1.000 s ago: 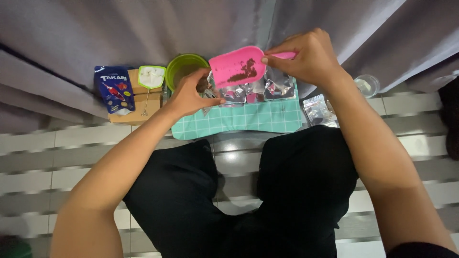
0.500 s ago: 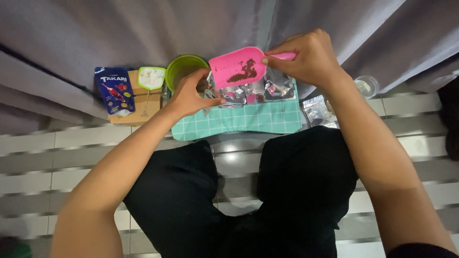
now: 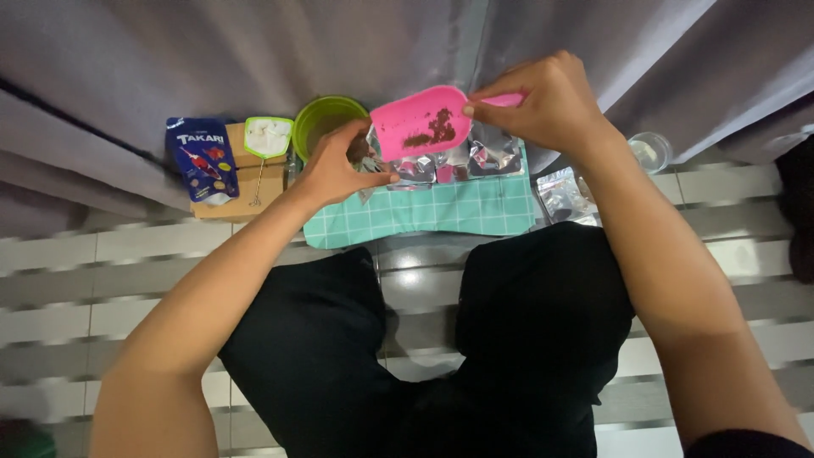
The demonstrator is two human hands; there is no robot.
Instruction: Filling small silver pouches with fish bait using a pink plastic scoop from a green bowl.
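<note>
My right hand (image 3: 543, 106) grips the handle of a pink scoop (image 3: 420, 121) that carries dark brown pellets. The scoop hangs level above small silvery plastic bags (image 3: 475, 159) lying on a teal checked mat (image 3: 424, 212). My left hand (image 3: 339, 165) pinches the mouth of one of those bags, right under the scoop's left end. A green bowl (image 3: 322, 119) stands just behind my left hand.
A blue pouch (image 3: 201, 159) leans on a brown cardboard box (image 3: 246, 187), with a small green net (image 3: 267, 137) on top of it. A clear glass jar (image 3: 649, 153) stands at the right beside another plastic bag (image 3: 560, 193). Grey curtain (image 3: 254, 51) behind; my black-clad legs below.
</note>
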